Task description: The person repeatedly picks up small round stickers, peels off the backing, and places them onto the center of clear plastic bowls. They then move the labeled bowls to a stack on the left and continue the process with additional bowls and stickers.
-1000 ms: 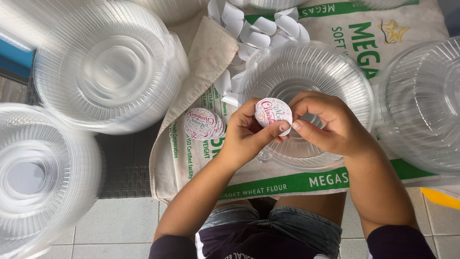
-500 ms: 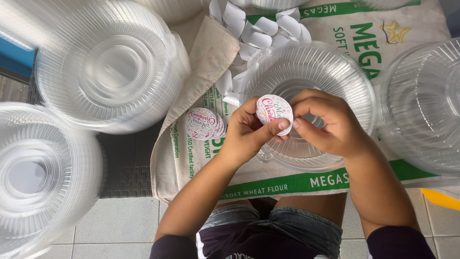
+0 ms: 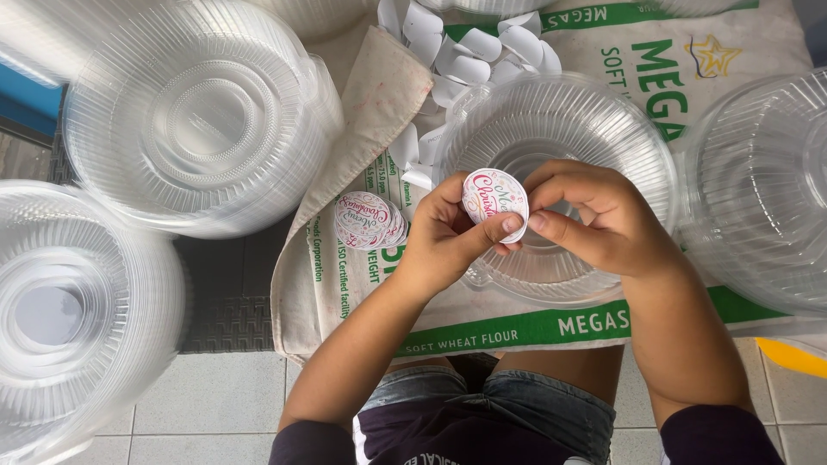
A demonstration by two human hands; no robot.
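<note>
Head view: it looked straight down on a seated person's lap, both forearms and a floor crowded with clear plastic ware.
Far left: a stack of clear ribbed plastic bowls stood on pale floor tiles, blurred at its edge.
Upper left: a second stack of clear round containers stood beside a dark ribbed mat.
Sack: a cream flour sack with green bands and green print lay flat under the work; one corner was folded over.
Sticker pile: a small stack of round white stickers with pink and green script lay on the sack, just left of the left hand.
Backing scraps: curled white paper strips lay heaped at the top of the sack.
Left hand: thumb and fingers pinched the lower left edge of the round sticker.
Round sticker: white, with pink and green script, held upright between both hands above the clear bowl.
Right hand: fingers curled, with thumb and forefinger pinching the sticker's right edge.
Clear bowl: ribbed, standing on the sack directly beneath the hands.
Far right: another clear ribbed container stood beside the bowl; a yellow sliver showed below it.
</note>
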